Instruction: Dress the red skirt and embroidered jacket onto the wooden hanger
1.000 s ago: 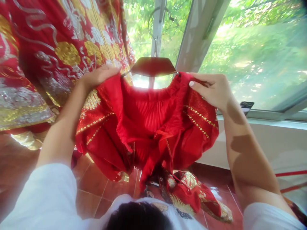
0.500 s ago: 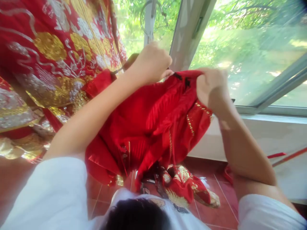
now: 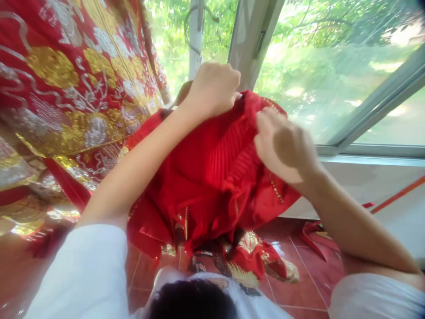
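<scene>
Spread between my hands is a red pleated skirt (image 3: 199, 164) with lines of gold beads, its upper edge raised and its folds hanging down. My left hand (image 3: 217, 88) is closed in a fist on the upper edge near the middle. Lower and to the right, my right hand (image 3: 282, 141) is closed on bunched cloth by that same edge, slightly blurred. Behind my left wrist a brown curved piece (image 3: 183, 93) shows in part; I cannot make out what it belongs to.
A red robe (image 3: 83, 79) with gold and silver embroidery hangs at left. A curved metal hook (image 3: 188, 33) rises before the window (image 3: 315, 79). Red and gold embroidered cloth (image 3: 255, 257) lies on the tiled floor (image 3: 299, 297). Red strips (image 3: 315, 241) lie right.
My right hand has moved left and down, nearer my left hand, bunching the once-taut upper edge of the skirt. The left hand keeps its grip. The view has shifted slightly right.
</scene>
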Tool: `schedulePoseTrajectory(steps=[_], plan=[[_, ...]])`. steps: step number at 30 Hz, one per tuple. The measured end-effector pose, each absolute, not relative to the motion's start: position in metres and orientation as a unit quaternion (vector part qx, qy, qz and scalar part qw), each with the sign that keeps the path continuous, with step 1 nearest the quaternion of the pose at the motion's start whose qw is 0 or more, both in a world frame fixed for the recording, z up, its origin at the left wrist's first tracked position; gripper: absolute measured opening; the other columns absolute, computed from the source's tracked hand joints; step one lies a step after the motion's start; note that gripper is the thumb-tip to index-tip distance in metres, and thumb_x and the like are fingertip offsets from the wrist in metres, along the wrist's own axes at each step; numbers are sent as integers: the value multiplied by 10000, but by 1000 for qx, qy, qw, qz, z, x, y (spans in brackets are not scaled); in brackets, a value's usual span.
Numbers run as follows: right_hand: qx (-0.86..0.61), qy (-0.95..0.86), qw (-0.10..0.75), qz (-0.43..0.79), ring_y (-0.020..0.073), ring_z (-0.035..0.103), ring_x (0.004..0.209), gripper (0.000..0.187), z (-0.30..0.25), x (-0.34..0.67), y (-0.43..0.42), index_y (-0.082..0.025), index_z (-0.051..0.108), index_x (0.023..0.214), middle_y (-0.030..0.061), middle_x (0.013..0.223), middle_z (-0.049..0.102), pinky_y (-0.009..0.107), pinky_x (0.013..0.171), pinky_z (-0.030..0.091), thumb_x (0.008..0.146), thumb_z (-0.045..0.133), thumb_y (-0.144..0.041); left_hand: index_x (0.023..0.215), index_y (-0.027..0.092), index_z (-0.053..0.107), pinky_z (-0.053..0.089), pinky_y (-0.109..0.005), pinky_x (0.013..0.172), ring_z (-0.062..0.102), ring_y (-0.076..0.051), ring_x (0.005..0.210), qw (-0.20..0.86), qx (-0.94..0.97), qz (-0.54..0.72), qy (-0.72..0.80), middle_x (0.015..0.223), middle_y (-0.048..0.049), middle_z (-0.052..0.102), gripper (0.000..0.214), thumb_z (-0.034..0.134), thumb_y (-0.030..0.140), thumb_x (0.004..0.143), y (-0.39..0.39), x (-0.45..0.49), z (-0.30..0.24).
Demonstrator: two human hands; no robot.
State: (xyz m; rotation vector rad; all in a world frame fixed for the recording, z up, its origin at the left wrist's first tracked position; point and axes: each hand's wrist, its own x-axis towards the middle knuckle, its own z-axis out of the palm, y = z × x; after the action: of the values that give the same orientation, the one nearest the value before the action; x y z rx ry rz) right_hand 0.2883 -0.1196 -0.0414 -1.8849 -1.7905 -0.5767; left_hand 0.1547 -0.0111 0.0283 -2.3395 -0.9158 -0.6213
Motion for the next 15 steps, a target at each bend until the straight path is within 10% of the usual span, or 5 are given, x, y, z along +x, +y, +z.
schedulePoseTrajectory(steps=[6, 11, 15], plan=[[-587, -579, 522, -217, 261, 629, 1059, 406, -97, 351, -102, -196, 590, 1195, 129, 1175, 634, 412, 892, 509, 901, 447, -436, 889, 188, 733, 324, -384, 633, 588, -261, 792, 316, -862, -221, -328, 871, -133, 695, 383, 426, 417, 903, -10, 148, 27], [-650, -525, 549, 0, 195, 627, 699, 499, -125, 366, -88, -199, 544, 1132, 95, 923, 666, 319, 589, 498, 812, 496, -579, 885, 169, 730, 310, -383, 614, 592, -267, 774, 322, -859, -222, -330, 837, -136, 692, 379, 429, 399, 894, -9, 150, 26], [-641, -508, 575, 29, 131, 384, 450, 374, -110, 381, -94, -205, 557, 690, 5, 499, 447, 292, 465, 328, 705, 568, -579, 921, 194, 737, 324, -389, 631, 594, -276, 802, 326, -860, -210, -332, 842, -126, 694, 397, 415, 426, 897, -8, 146, 26]])
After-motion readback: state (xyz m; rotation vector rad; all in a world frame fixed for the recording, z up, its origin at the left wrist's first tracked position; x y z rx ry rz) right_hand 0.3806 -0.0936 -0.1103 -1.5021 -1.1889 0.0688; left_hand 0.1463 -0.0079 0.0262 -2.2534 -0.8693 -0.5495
